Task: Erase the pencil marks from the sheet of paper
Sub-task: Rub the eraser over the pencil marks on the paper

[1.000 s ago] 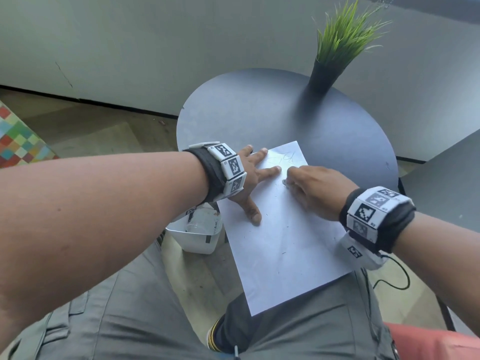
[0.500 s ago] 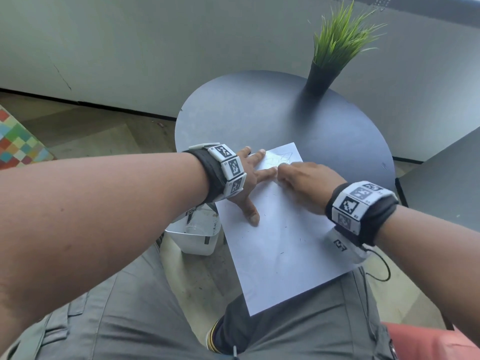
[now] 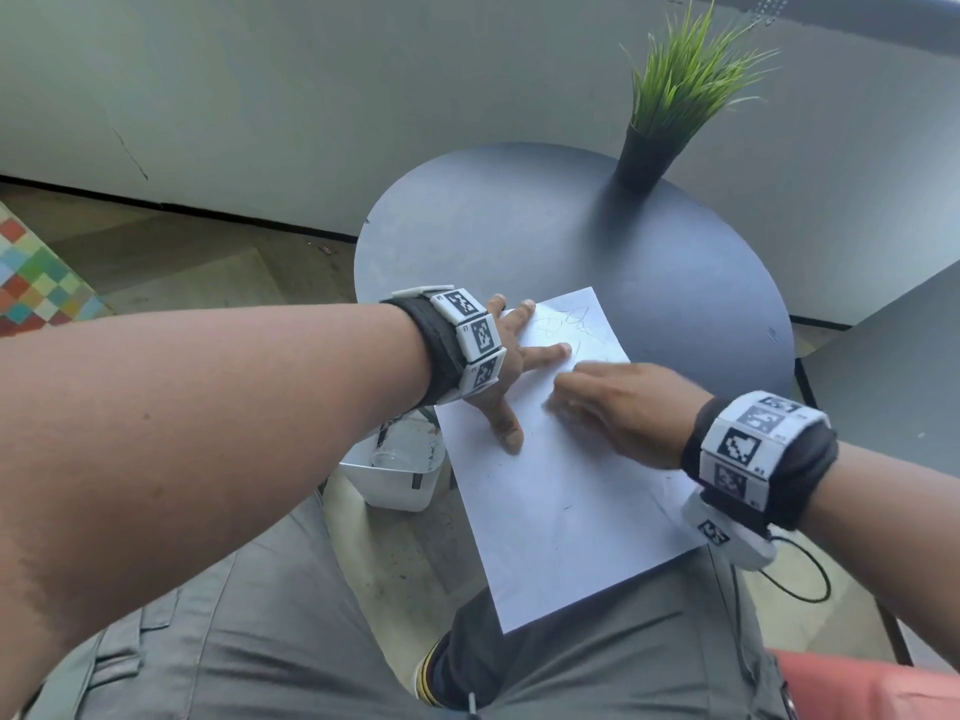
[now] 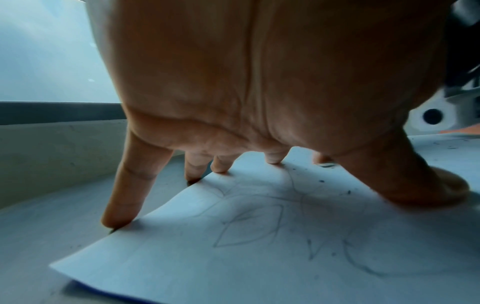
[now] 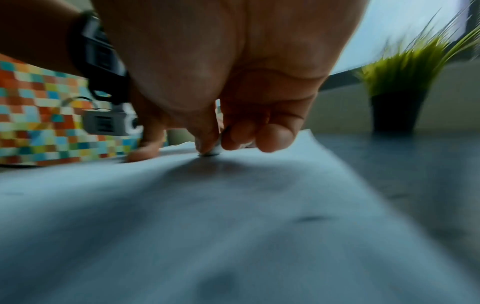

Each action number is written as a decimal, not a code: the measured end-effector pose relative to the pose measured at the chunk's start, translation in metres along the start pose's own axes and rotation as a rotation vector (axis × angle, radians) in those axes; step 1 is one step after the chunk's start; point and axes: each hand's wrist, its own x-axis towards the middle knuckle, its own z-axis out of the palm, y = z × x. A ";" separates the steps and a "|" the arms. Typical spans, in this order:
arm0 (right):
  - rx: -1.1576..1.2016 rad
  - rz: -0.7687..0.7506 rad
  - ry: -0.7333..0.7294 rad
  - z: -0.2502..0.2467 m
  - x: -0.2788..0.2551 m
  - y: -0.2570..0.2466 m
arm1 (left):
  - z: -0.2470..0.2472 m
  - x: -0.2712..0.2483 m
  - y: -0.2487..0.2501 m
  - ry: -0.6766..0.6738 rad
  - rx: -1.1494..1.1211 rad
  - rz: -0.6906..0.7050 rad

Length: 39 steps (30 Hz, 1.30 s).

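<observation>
White sheet of paper (image 3: pixel 561 491) lies on the round table (image 3: pixel 519 220); the left hand (image 3: pixel 511 368) pins it (fingers splayed flat), the right hand (image 3: pixel 618 407) pinches a small eraser (image 5: pixel 214 152) against it.

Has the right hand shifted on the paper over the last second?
Yes. The right hand has slid back toward the person, away from the pencil marks, while the left hand holds the sheet of paper.

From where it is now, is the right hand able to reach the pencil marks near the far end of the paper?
Probably yes. The right hand lies on the sheet of paper just short of the pencil marks, and nothing stands between; the left hand presses beside them.
</observation>
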 end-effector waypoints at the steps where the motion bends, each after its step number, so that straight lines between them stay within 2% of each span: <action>1: -0.004 0.068 0.036 -0.003 0.003 0.011 | 0.000 0.000 0.000 0.001 0.003 0.002; 2: -0.020 0.132 0.072 -0.006 0.004 0.019 | 0.001 0.002 -0.001 0.004 0.006 0.004; 4: -0.052 0.131 0.082 -0.002 0.004 0.019 | 0.001 0.002 -0.001 0.000 0.009 0.004; 7: -0.053 -0.076 0.005 0.009 -0.001 -0.010 | 0.000 0.002 0.000 -0.010 -0.001 -0.005; 9: -0.015 -0.005 -0.022 0.002 -0.001 -0.004 | 0.000 0.001 0.000 -0.010 -0.004 -0.005; 11: 0.015 0.153 0.027 -0.003 0.004 0.018 | 0.000 0.001 0.000 -0.014 -0.008 -0.002; 13: 0.026 0.246 0.060 -0.004 0.006 0.031 | 0.000 0.001 -0.001 -0.015 -0.003 0.000; 19: 0.059 0.292 0.043 -0.003 0.007 0.023 | -0.004 0.004 0.007 0.068 -0.142 -0.051; 21: 0.022 0.262 0.037 -0.001 0.006 0.018 | -0.001 0.006 0.013 0.093 -0.116 -0.068; 25: 0.012 0.033 -0.040 0.004 -0.001 -0.004 | -0.004 0.006 0.015 0.110 -0.068 -0.042; 26: 0.014 0.014 -0.055 0.002 0.001 -0.003 | -0.005 0.006 0.014 0.102 -0.059 -0.020; 27: 0.004 0.029 -0.053 0.000 0.004 0.002 | -0.006 0.006 0.013 0.091 -0.046 0.002; 31: -0.047 0.253 0.057 -0.010 0.019 0.041 | -0.009 0.008 0.010 0.047 0.015 0.029; 32: -0.050 0.234 0.062 -0.009 0.021 0.042 | -0.010 0.007 0.009 0.043 0.021 0.032; 35: -0.021 0.032 -0.017 0.001 0.020 0.020 | -0.010 0.006 0.006 0.037 0.030 0.053; 36: -0.012 0.006 -0.028 0.002 0.020 0.018 | -0.010 0.007 0.006 0.033 0.033 0.059; 39: -0.016 0.155 0.054 -0.008 0.024 0.035 | -0.008 0.009 0.006 0.012 0.024 0.052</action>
